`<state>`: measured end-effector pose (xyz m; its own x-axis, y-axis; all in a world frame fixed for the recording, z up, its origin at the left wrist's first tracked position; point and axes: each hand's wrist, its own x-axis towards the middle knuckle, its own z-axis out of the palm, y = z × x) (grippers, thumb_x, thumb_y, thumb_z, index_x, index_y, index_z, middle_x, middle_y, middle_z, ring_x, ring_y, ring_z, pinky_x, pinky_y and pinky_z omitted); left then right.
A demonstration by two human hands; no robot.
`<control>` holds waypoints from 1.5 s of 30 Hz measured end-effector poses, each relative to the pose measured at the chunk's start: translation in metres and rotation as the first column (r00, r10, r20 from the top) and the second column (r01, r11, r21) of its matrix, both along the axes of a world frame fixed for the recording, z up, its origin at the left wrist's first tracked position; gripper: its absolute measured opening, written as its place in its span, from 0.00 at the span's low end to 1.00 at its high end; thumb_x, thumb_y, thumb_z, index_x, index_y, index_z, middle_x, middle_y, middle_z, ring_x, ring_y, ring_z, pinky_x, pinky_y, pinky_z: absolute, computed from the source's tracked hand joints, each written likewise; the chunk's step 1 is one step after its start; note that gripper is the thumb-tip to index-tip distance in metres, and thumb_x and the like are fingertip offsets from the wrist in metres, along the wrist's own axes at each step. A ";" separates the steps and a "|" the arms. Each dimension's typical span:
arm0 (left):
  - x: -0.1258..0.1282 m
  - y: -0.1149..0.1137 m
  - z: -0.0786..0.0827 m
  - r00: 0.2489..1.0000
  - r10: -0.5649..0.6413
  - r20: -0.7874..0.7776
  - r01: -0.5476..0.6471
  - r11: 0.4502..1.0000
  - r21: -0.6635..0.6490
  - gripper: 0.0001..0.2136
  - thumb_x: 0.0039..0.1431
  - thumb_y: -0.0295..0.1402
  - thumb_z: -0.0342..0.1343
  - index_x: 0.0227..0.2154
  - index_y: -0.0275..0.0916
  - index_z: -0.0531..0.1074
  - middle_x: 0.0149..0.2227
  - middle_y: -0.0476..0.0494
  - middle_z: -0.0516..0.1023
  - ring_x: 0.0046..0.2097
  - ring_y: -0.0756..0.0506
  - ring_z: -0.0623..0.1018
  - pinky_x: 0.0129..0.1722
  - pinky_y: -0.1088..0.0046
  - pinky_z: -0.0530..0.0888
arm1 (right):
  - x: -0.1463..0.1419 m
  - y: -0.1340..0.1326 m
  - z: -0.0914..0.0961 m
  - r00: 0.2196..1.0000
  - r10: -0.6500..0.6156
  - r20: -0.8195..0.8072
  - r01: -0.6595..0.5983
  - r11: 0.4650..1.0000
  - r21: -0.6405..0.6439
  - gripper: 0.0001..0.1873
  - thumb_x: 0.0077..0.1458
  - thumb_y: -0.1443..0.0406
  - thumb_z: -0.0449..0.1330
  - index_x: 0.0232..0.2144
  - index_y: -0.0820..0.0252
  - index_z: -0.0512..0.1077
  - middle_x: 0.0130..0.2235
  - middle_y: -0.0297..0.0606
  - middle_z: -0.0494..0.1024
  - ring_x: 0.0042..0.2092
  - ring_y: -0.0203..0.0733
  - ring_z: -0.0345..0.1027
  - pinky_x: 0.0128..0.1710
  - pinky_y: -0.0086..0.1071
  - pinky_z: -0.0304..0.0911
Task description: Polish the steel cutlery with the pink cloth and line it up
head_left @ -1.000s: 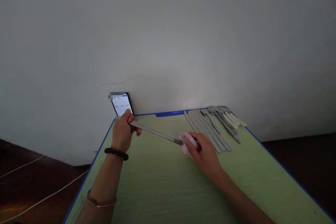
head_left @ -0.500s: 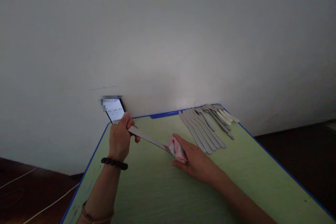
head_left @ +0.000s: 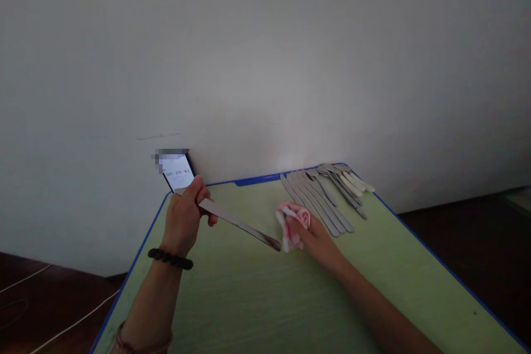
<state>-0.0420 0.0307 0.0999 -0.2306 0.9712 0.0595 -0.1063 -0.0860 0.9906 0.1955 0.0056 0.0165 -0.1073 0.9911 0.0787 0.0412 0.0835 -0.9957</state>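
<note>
My left hand (head_left: 185,213) is closed around one end of a long metal table knife (head_left: 238,224), which slants down to the right above the table. In my right hand (head_left: 313,240) a pink and white cloth (head_left: 305,215) is bunched up. The cloth sits just beyond the knife's free end; whether the two touch I cannot tell. Past my right hand lies a row of several similar knives (head_left: 319,199), partly hidden by the hand and cloth.
Spoons (head_left: 327,168) and several white-handled pieces of cutlery (head_left: 352,183) lie at the back right of the green table (head_left: 249,298), which has a blue edge. A phone (head_left: 178,171) showing a timer leans on the wall behind my left hand. White cables (head_left: 78,321) cross the floor.
The cloth has come off the knife's end and shifted slightly right and up with my right hand, now more bunched. My left hand keeps hold of the knife.
</note>
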 end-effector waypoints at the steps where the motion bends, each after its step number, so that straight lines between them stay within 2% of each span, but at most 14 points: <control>1: 0.000 0.000 0.000 1.000 -0.011 0.009 0.011 1.000 0.000 0.20 0.59 0.39 0.52 0.14 0.40 0.55 0.14 0.58 0.56 0.12 0.53 0.64 0.11 0.77 0.63 | -0.001 -0.001 0.001 0.998 0.001 -0.061 -0.006 0.997 -0.075 0.23 0.53 0.50 0.57 0.46 0.58 0.71 0.38 0.41 0.78 0.39 0.43 0.72 0.39 0.36 0.68; 5: 0.001 -0.001 0.001 0.999 -0.026 -0.021 0.025 1.000 -0.005 0.20 0.59 0.38 0.51 0.13 0.41 0.56 0.13 0.57 0.57 0.12 0.53 0.64 0.10 0.77 0.63 | -0.009 -0.004 0.004 0.948 -0.081 -0.308 -0.029 0.942 -0.335 0.21 0.53 0.50 0.55 0.38 0.60 0.73 0.30 0.39 0.78 0.32 0.42 0.72 0.34 0.34 0.68; 9: -0.001 -0.001 0.001 0.999 -0.049 -0.001 0.049 0.998 -0.029 0.20 0.59 0.37 0.51 0.13 0.41 0.55 0.12 0.57 0.56 0.12 0.53 0.63 0.10 0.78 0.62 | -0.012 -0.001 0.004 0.878 -0.212 -0.430 0.010 0.904 -0.427 0.13 0.51 0.56 0.54 0.29 0.59 0.71 0.25 0.35 0.76 0.27 0.40 0.71 0.30 0.31 0.67; 12: -0.001 -0.002 0.003 0.999 -0.046 0.028 0.048 0.998 -0.039 0.20 0.59 0.37 0.51 0.12 0.41 0.55 0.12 0.56 0.56 0.12 0.53 0.63 0.09 0.78 0.61 | -0.011 0.000 0.003 0.867 -0.204 -0.455 0.001 0.913 -0.407 0.13 0.51 0.58 0.52 0.29 0.59 0.72 0.25 0.36 0.77 0.27 0.39 0.71 0.30 0.31 0.66; 16: -0.002 -0.004 0.009 0.997 -0.063 0.038 0.065 0.996 -0.063 0.21 0.58 0.36 0.51 0.12 0.40 0.55 0.13 0.56 0.56 0.11 0.53 0.63 0.09 0.78 0.60 | -0.008 -0.002 0.004 0.903 -0.084 -0.421 -0.096 0.916 -0.389 0.15 0.51 0.60 0.52 0.32 0.62 0.75 0.29 0.39 0.79 0.29 0.40 0.72 0.33 0.32 0.66; 20: -0.008 -0.006 0.015 0.991 -0.105 0.082 0.115 0.987 -0.115 0.21 0.57 0.36 0.51 0.11 0.40 0.55 0.12 0.56 0.55 0.11 0.53 0.62 0.08 0.79 0.59 | 0.000 -0.004 0.008 0.959 0.103 -0.263 -0.179 0.942 -0.284 0.17 0.52 0.57 0.56 0.38 0.61 0.76 0.36 0.40 0.80 0.35 0.40 0.72 0.35 0.31 0.65; 22: -0.012 -0.007 0.018 0.988 -0.106 0.108 0.122 0.982 -0.147 0.21 0.57 0.36 0.51 0.10 0.41 0.54 0.11 0.55 0.53 0.10 0.54 0.61 0.07 0.80 0.57 | 0.004 -0.004 0.009 0.980 0.144 -0.138 -0.171 0.964 -0.205 0.18 0.53 0.55 0.56 0.39 0.60 0.76 0.39 0.40 0.80 0.38 0.41 0.72 0.37 0.33 0.65; 27: -0.008 -0.008 0.019 0.978 -0.139 0.157 0.168 0.968 -0.186 0.21 0.56 0.37 0.51 0.11 0.41 0.52 0.11 0.56 0.52 0.10 0.55 0.59 0.07 0.81 0.56 | 0.005 -0.004 0.008 0.976 -0.087 0.201 0.087 0.996 0.012 0.16 0.43 0.61 0.65 0.37 0.60 0.74 0.37 0.39 0.79 0.38 0.44 0.72 0.38 0.35 0.65; 30: 0.001 -0.008 0.016 0.976 -0.169 0.140 0.191 0.968 -0.161 0.21 0.56 0.38 0.52 0.12 0.41 0.53 0.11 0.57 0.53 0.11 0.54 0.60 0.08 0.81 0.58 | -0.002 -0.008 0.007 0.942 -0.159 0.294 0.126 0.984 0.129 0.12 0.43 0.64 0.64 0.33 0.59 0.74 0.34 0.38 0.78 0.35 0.42 0.71 0.36 0.34 0.65; 33: 0.006 -0.005 0.008 0.977 -0.183 0.106 0.196 0.971 -0.134 0.21 0.56 0.40 0.52 0.12 0.41 0.53 0.11 0.57 0.54 0.11 0.54 0.62 0.08 0.80 0.59 | -0.008 -0.012 0.009 0.962 -0.113 0.247 0.084 0.989 0.125 0.09 0.46 0.62 0.63 0.33 0.58 0.74 0.33 0.38 0.78 0.34 0.42 0.71 0.35 0.35 0.66; 36: 0.006 -0.002 -0.002 0.979 -0.188 0.074 0.196 0.972 -0.126 0.21 0.56 0.41 0.53 0.13 0.41 0.55 0.12 0.57 0.56 0.11 0.54 0.64 0.08 0.80 0.61 | -0.011 -0.014 0.015 0.989 0.029 0.147 -0.039 0.997 0.066 0.10 0.51 0.58 0.61 0.33 0.57 0.75 0.35 0.39 0.79 0.38 0.43 0.72 0.40 0.37 0.67; 39: 0.003 0.001 -0.009 0.981 -0.183 0.055 0.189 0.974 -0.122 0.21 0.55 0.41 0.54 0.13 0.40 0.55 0.13 0.58 0.57 0.12 0.53 0.65 0.09 0.80 0.61 | -0.010 -0.015 0.021 0.981 0.165 0.105 -0.166 0.986 0.005 0.14 0.53 0.56 0.59 0.35 0.57 0.77 0.39 0.40 0.80 0.42 0.44 0.73 0.45 0.39 0.66; 43: 0.001 0.003 -0.011 0.986 -0.164 0.028 0.166 0.979 -0.119 0.21 0.55 0.41 0.54 0.13 0.40 0.56 0.13 0.58 0.57 0.12 0.53 0.65 0.09 0.79 0.62 | -0.006 -0.016 0.023 0.968 0.233 0.088 -0.230 0.972 -0.046 0.20 0.50 0.52 0.60 0.38 0.59 0.77 0.39 0.41 0.81 0.41 0.46 0.74 0.44 0.39 0.66; 45: 0.001 0.004 -0.011 0.991 -0.135 0.006 0.135 0.984 -0.115 0.20 0.56 0.41 0.53 0.13 0.40 0.56 0.13 0.57 0.58 0.12 0.53 0.65 0.09 0.79 0.62 | -0.003 -0.015 0.021 0.964 0.266 -0.031 -0.267 0.958 -0.101 0.27 0.53 0.46 0.54 0.41 0.61 0.77 0.39 0.44 0.81 0.40 0.47 0.75 0.41 0.39 0.67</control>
